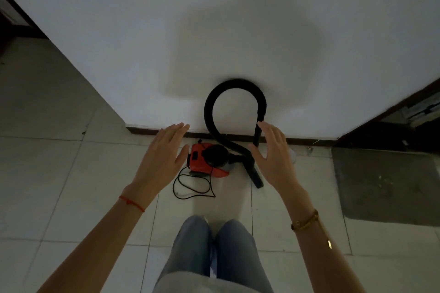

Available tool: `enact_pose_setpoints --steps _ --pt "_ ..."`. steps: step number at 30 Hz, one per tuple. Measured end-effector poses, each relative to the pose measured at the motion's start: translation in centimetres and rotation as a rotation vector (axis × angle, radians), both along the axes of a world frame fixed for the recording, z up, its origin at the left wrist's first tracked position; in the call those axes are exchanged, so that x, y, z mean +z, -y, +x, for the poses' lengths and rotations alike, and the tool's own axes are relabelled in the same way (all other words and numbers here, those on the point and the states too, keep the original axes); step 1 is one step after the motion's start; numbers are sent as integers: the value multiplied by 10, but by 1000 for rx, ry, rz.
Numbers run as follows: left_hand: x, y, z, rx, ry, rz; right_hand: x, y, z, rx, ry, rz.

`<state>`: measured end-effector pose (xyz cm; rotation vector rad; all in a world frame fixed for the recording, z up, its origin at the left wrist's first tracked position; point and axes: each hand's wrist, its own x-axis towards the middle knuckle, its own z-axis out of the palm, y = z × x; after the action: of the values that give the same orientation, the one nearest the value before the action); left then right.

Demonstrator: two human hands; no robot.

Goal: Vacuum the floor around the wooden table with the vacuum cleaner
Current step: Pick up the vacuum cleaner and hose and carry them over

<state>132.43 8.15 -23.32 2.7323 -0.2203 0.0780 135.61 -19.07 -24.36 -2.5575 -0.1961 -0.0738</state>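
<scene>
A small red and black vacuum cleaner point(204, 160) sits on the tiled floor against a white wall. Its black hose point(234, 89) loops up in front of the wall and comes back down to a black nozzle point(256, 177) resting on the floor. A thin black cord point(190, 188) lies coiled in front of the body. My left hand point(163, 152) hovers open just left of the vacuum. My right hand point(271, 150) is open beside the hose's rigid tube, fingers apart, holding nothing. No wooden table is in view.
The white wall point(214, 19) with a dark skirting point(297, 140) fills the upper frame. A grey mat point(385, 185) lies on the floor at right before a dark doorway. A second dark opening is at far left. My legs in jeans point(214, 252) stand below.
</scene>
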Motion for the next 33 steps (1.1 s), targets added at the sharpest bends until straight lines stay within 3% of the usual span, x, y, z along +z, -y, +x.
enact_pose_setpoints --steps 12,19,25,33 --pt "-282 6 58 -8 7 15 -264 8 56 4 -29 25" --pt "-429 10 79 -65 65 30 -396 6 92 22 68 19" --pt "-509 12 94 -41 63 28 -458 4 108 53 178 43" --pt "-563 30 114 -45 11 63 -481 5 123 37 313 58"
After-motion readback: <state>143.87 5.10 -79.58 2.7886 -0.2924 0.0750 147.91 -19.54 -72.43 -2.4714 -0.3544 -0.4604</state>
